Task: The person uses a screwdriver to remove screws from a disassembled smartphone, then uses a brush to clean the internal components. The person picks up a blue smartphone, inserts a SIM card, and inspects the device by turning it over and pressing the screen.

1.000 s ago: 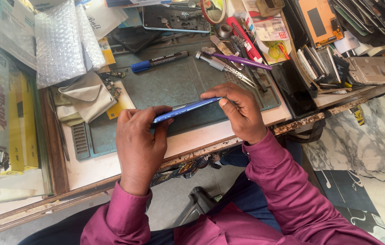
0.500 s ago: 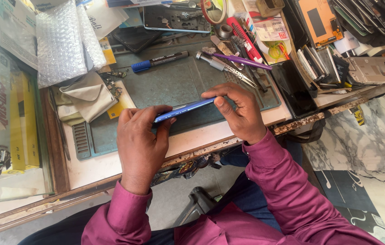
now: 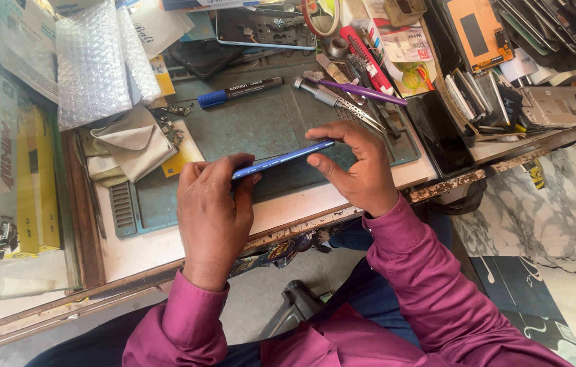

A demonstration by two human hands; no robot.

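A slim blue phone (image 3: 281, 160) is held edge-up between both hands over a grey-green work mat (image 3: 247, 126). My left hand (image 3: 212, 211) grips its left end with the fingers curled over the edge. My right hand (image 3: 359, 166) pinches its right end between thumb and fingertips. Both sleeves are magenta.
A blue-capped marker (image 3: 240, 90), metal tweezers (image 3: 342, 102), a purple tool (image 3: 362, 92) and a red cutter (image 3: 366, 58) lie behind the mat. Bubble wrap (image 3: 94, 61) and a folded cloth (image 3: 131, 143) sit at the left. Dark phones and loose parts (image 3: 485, 92) crowd the right.
Both hands still hold the phone in nearly the same place; the phone has tilted slightly, its right end a little higher.
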